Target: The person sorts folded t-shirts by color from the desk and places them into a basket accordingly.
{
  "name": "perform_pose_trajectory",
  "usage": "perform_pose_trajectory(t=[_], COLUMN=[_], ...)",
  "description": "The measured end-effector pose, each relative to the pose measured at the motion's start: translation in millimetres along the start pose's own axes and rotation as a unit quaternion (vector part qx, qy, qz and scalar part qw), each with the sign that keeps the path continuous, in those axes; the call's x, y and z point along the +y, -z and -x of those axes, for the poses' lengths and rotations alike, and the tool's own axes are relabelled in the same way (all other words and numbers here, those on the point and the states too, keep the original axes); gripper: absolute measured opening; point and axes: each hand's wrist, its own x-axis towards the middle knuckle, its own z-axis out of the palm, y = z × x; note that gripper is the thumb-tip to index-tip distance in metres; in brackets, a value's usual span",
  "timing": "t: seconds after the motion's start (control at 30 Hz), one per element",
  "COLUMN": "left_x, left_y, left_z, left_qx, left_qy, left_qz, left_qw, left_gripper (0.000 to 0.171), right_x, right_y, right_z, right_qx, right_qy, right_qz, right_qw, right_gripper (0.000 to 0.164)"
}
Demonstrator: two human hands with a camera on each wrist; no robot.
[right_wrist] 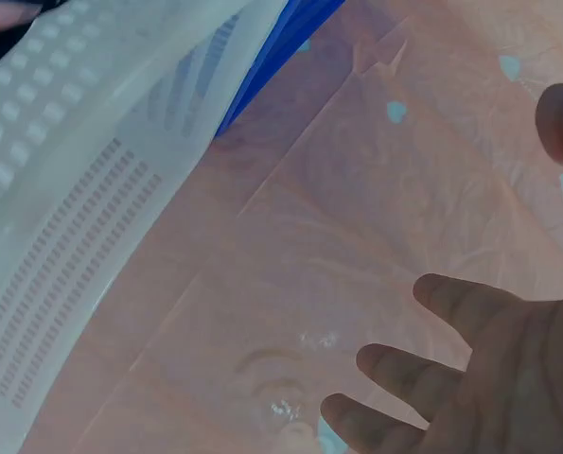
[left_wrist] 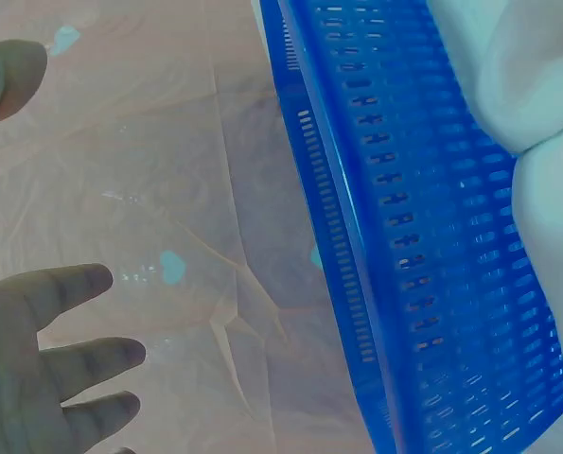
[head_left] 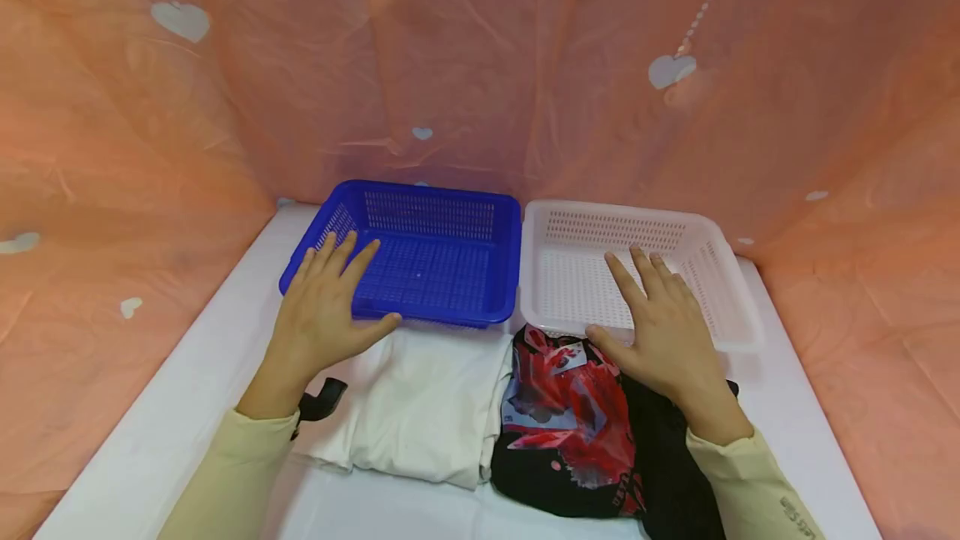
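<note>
My left hand [head_left: 318,319] is spread over the near left corner of a blue plastic basket [head_left: 431,315], with nothing in its grasp. Over the near side of a white plastic basket [head_left: 738,307], my right hand [head_left: 663,336] is spread too and holds nothing. A folded white cloth [head_left: 427,407] lies in front of the blue basket. To its right is a folded black garment [head_left: 570,432] with a red floral print, partly under the right hand and forearm in the head view. Both wrist views show straight, parted fingers.
The baskets stand side by side at the back of a white table [head_left: 390,515]. An orange sheet [head_left: 465,65] with pale hearts hangs behind and along both sides. A black strap piece [head_left: 324,400] sticks out at the left wrist.
</note>
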Motion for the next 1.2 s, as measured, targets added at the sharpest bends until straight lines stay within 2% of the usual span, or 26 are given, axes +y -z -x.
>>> perform_pose_trajectory(t=[0.3,0.57,0.7,0.9,1.0,1.13,1.2], left_x=[7.1,9.4,8.0,5.0,3.8,2.6,2.7], left_y=[-0.2,-12.4,-22.8,-40.3,-47.7,-56.3,-60.4], left_z=[16.1,36.3,47.0,60.1,64.7,70.2,72.6], left_qx=[0.042,0.043,0.025,-0.039,-0.061,-0.083,-0.090], left_qy=[-0.019,-0.005,0.024,0.083,0.098,0.106,0.108], left_qz=[0.042,0.101,0.121,0.144,0.169,0.224,0.246], left_qw=[0.9981,0.9939,0.9920,0.9853,0.9788,0.9652,0.9590], left_gripper=[0.088,0.070,0.067,0.063,0.061,0.059,0.057], right_x=[-22,-51,-63,-79,-86,-94,-97], right_y=[-11,-30,-44,-63,-72,-82,-85], right_z=[6,16,23,31,32,35,36], right_qx=[0.022,-0.011,-0.024,-0.052,-0.074,-0.118,-0.137], right_qy=[0.023,0.015,-0.001,-0.024,-0.038,-0.058,-0.062], right_qz=[-0.055,-0.149,-0.204,-0.261,-0.293,-0.331,-0.337], right_qw=[0.998,0.989,0.979,0.964,0.953,0.935,0.929], right_gripper=[0.085,0.073,0.069,0.066,0.064,0.062,0.062])
